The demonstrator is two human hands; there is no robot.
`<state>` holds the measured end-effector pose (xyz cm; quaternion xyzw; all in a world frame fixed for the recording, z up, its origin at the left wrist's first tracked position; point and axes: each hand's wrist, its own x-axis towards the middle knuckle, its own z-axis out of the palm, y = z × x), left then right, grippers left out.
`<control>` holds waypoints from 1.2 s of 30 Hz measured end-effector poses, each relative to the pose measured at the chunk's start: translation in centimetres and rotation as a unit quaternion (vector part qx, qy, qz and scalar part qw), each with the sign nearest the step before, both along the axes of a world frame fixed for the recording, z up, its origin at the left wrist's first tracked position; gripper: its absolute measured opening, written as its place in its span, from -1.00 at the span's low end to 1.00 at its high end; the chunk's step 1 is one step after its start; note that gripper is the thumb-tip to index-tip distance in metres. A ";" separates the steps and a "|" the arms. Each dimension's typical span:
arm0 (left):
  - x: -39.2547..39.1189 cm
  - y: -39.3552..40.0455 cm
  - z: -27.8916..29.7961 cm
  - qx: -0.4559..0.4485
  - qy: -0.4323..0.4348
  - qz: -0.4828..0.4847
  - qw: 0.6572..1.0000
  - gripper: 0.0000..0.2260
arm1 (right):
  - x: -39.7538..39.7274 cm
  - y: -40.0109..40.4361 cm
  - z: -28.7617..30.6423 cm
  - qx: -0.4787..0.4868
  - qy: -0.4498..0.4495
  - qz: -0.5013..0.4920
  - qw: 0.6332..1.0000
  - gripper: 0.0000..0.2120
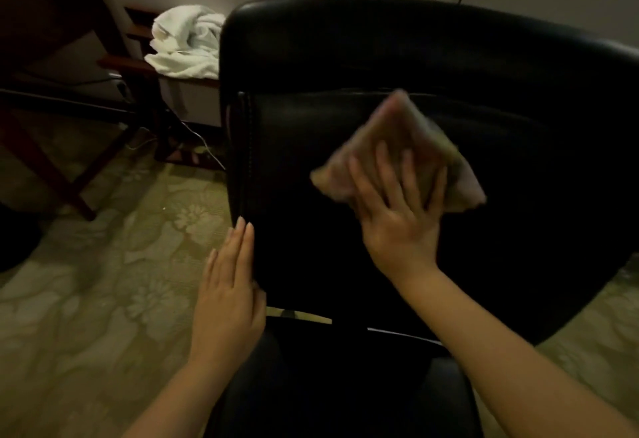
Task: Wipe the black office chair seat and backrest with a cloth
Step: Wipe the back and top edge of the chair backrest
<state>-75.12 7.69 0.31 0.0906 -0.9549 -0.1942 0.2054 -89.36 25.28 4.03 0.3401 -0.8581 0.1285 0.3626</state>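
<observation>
The black office chair faces me, its leather backrest (345, 67) filling the middle of the view and the seat (339, 385) low at the bottom. My right hand (397, 209) presses a folded brownish cloth (408, 133) flat against the backrest's middle, fingers spread over it; the cloth is blurred. My left hand (228, 289) lies flat along the backrest's left edge, fingers straight and together, holding nothing.
A wooden rack with a crumpled white towel (188, 41) stands behind the chair at the left. A dark wooden table (52, 22) is at the far left, with cables on the floor. Patterned green carpet (103, 282) surrounds the chair.
</observation>
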 end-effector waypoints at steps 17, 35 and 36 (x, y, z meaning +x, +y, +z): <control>0.0 -3.4 6.3 0.008 -0.039 0.046 0.998 -0.43 | -2.1 -2.4 10.7 0.019 0.048 -0.058 0.997 -0.58; -17.3 1.5 22.4 -0.039 -0.002 -0.010 0.999 -0.63 | -1.1 8.8 13.3 -0.119 -0.059 -0.248 0.960 -0.74; -17.3 1.6 22.3 -0.039 -0.003 0.001 0.999 -0.62 | -1.1 6.1 13.1 -0.113 -0.058 -0.209 0.970 -0.77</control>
